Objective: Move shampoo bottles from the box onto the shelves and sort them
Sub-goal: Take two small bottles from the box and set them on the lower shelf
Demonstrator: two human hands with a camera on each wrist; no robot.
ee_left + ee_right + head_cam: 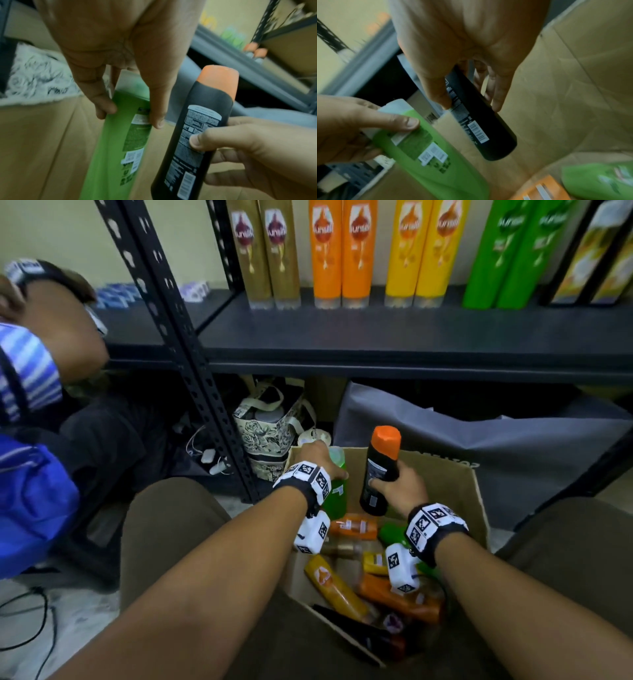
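Observation:
Over the open cardboard box, my left hand grips a green shampoo bottle near its pale cap; thumb and fingers wrap its sides. My right hand grips a black bottle with an orange cap, held upright above the box; the same black bottle shows under my fingers in the right wrist view. Several orange, yellow and green bottles lie in the box. On the shelf stand pairs of gold, orange, yellow and green bottles.
A black perforated shelf post runs down left of the box. A floral bag and a grey bag sit under the shelf. Another person in blue crouches at left. Cables lie on the floor.

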